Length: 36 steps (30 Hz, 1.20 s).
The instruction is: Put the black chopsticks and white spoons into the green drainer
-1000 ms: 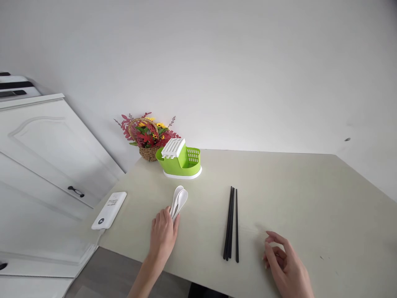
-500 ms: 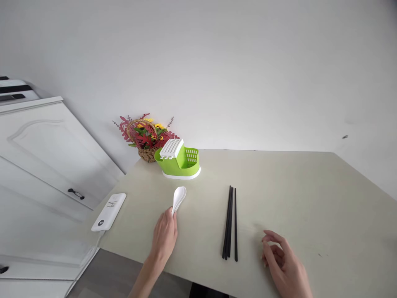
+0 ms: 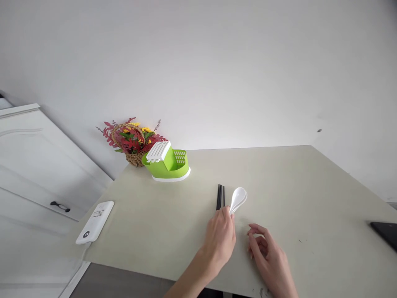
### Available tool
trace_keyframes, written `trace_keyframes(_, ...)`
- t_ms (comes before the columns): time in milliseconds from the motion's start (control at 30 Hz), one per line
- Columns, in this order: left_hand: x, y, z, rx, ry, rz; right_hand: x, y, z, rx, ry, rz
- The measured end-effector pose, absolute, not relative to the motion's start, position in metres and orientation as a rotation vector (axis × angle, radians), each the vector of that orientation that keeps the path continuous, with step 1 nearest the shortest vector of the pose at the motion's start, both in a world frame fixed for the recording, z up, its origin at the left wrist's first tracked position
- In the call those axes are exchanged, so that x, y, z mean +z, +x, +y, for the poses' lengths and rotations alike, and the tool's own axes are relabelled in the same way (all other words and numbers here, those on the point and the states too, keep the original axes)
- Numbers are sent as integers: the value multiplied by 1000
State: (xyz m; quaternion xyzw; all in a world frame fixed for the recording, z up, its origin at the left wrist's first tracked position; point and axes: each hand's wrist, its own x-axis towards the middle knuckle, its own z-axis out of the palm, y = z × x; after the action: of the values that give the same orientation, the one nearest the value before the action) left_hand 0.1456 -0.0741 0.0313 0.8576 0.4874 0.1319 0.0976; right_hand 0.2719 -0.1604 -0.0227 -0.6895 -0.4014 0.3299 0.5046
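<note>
White spoons (image 3: 238, 197), nested one on another, are gripped by their handles in my left hand (image 3: 220, 234), bowls pointing away from me. That hand is over the black chopsticks (image 3: 220, 195) and hides their near part; only the far ends show, lying on the table. To the right, my right hand (image 3: 269, 256) rests low near the tabletop with fingers loosely curled and apart, nothing in them. A green cutlery holder (image 3: 164, 169) with a white slotted top and white base stands at the back left of the table.
Behind the green holder is a wicker basket of artificial flowers (image 3: 133, 138). A white power bank (image 3: 95, 222) with a cable lies at the table's left edge. A dark flat object (image 3: 385, 234) sits at the far right. A white cabinet (image 3: 49, 174) stands left of the table.
My left hand has carried the spoons rightward, from left of the chopsticks to over them. My right hand keeps its loose curl. The view has turned slightly right.
</note>
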Motion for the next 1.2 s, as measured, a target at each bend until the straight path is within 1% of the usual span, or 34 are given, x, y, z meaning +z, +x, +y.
trace_keyframes(200,28,174,-72,347,2707,1387,-24,280,-156,814,-1616,-1002)
trace_keyframes(667,13,186,-82,190,2922,1374,-27,284,-161,863,-1550,-801)
trace_keyframes(800,1,186,-91,204,2911,1372,-25,285,-162,859,-1539,-796)
trace_keyframes(1000,-14,185,-104,317,2982,1387,-25,286,-162,853,-1537,-789)
trace_keyframes(1200,-5,188,-101,64,3009,1378,-27,287,-161,859,-1553,-772)
